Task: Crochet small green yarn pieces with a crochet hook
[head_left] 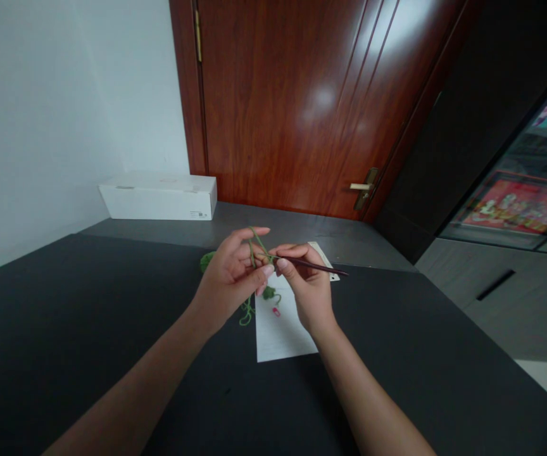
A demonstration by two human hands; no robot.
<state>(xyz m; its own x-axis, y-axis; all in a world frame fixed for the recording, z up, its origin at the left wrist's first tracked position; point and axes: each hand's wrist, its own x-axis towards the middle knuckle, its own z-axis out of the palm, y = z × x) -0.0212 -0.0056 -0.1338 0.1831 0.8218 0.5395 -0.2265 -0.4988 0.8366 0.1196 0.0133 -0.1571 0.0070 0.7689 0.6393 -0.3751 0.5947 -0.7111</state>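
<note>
Tensioning green yarn (258, 248) across a half-open left-hand grip (228, 278); right-hand grip (306, 285) pinched closed on a dark crochet hook (314, 264), tip toward 3 o'clock, both above white paper (280, 329) on the black desk (64, 329).

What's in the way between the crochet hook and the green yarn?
Nothing visible is in the way. The tip of the crochet hook, held in the right hand, reaches the green yarn held up by the left hand.

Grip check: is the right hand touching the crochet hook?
Touching. The head view shows the right hand pinching the dark crochet hook between thumb and fingers.
</note>
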